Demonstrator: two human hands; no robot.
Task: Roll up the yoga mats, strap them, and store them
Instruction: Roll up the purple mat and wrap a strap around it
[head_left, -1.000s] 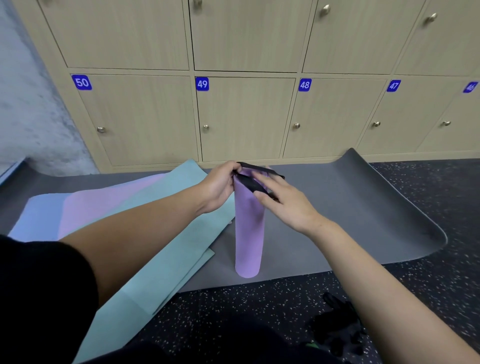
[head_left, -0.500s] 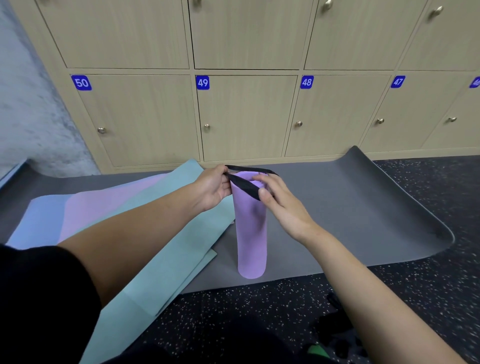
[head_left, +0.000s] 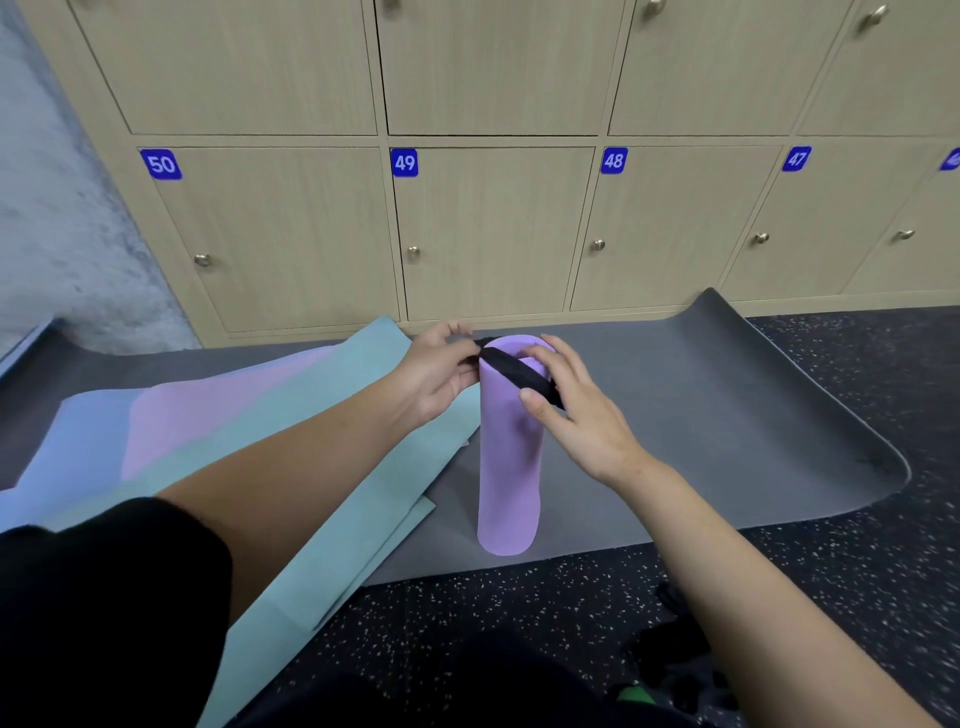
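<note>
Rolled purple foam yoga mat (head_left: 509, 467) with its near end down on a flat dark grey mat (head_left: 727, 415), far end up between the hands. Wears a black fabric strap (head_left: 519, 371) slanting across that far end. Left hand (head_left: 436, 371) curled, pinching the strap at the roll's left side; right hand (head_left: 576, 415) pinching it too, thumb pressed on the strap, fingers curved over the roll's rim. Just left, flat teal mat (head_left: 337, 493) overlapping a pink mat (head_left: 208, 415) and a blue mat (head_left: 67, 457). Behind, numbered wooden lockers (head_left: 493, 234).

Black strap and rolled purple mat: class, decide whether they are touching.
Touching. The head view shows the black strap lying across the rolled purple mat's upper end, pinched by the left hand and right hand either side.
</note>
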